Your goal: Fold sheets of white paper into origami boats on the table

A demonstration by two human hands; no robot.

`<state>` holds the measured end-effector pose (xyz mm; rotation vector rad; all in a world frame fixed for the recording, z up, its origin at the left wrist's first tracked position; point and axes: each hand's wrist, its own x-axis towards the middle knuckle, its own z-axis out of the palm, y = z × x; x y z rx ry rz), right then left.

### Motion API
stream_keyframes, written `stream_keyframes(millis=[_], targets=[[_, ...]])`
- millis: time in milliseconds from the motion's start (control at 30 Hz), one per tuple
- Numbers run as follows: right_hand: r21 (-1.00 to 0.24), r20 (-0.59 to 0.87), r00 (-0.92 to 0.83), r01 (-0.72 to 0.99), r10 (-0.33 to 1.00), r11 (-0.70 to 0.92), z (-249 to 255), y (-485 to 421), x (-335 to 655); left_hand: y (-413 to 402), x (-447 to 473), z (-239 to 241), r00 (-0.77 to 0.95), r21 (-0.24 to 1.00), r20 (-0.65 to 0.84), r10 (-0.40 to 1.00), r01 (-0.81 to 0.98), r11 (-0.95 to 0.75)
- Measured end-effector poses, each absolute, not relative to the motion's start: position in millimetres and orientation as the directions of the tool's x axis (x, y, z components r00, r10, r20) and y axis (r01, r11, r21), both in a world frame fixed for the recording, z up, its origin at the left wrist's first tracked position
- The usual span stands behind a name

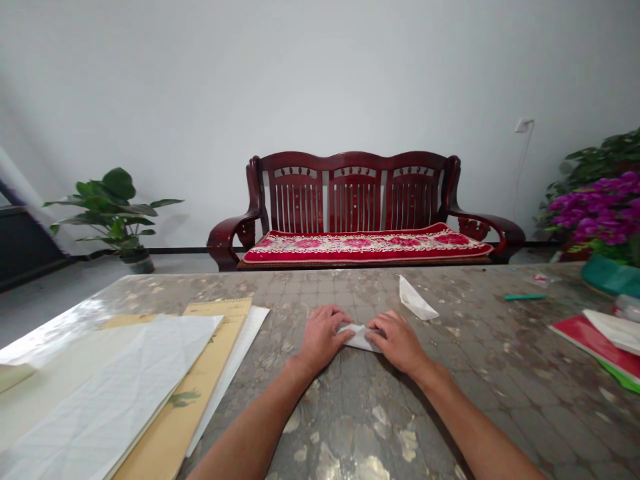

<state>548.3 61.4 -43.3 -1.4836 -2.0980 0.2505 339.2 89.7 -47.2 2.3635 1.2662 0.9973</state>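
A small folded piece of white paper (364,341) lies at the middle of the table, held between my two hands. My left hand (324,335) grips its left end, thumb on top and fingers curled behind. On the opposite end, my right hand (399,341) pinches the paper in the same way. Parts of the paper are hidden under the fingers. Just beyond my right hand rests a folded white paper shape (417,299) with a pointed tip, apart from both hands.
Lined paper sheets (125,387) and a tan notebook (200,367) cover the table's left side. At right are a green pen (525,297), a red booklet (600,343) and purple flowers in a teal pot (607,275). Behind the patterned table (350,427) stands a wooden bench (355,200).
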Motion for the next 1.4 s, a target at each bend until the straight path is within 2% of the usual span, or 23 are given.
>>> stream_keyframes(millis=[67,167,333,467,633,733,1167,1267,1400], targets=[[-0.447,0.325,-0.247,0.811,0.913,0.378,-47,63,549,89,341,-41,0.444,0.436,0.456,0.771,0.644,-0.629],[-0.437,0.319,-0.262,0.812,0.911,0.386,-51,63,549,91,346,-40,0.498,0.377,0.426,0.756,0.662,-0.648],[-0.412,0.316,-0.21,0.848,0.925,0.333,-54,62,549,98,352,-49,0.464,0.44,0.352,0.813,0.685,-0.581],[-0.305,0.349,-0.259,0.877,0.901,0.371,-53,59,549,100,352,-52,0.506,0.441,0.3,0.808,0.678,-0.589],[-0.114,0.401,-0.362,0.892,0.842,0.437,-47,54,545,97,348,-52,0.582,0.349,0.326,0.745,0.658,-0.667],[-0.071,0.398,-0.401,0.883,0.825,0.464,-45,53,545,96,345,-53,0.611,0.297,0.343,0.713,0.65,-0.699],[-0.103,0.343,-0.417,0.874,0.842,0.475,-44,50,552,88,336,-56,0.703,0.068,0.335,0.628,0.646,-0.76],[-0.15,0.366,-0.408,0.861,0.836,0.486,-48,50,554,88,335,-55,0.674,0.122,0.325,0.664,0.666,-0.736],[-0.339,0.42,-0.278,0.835,0.864,0.434,-55,52,559,89,332,-55,0.591,0.303,0.33,0.736,0.672,-0.676]])
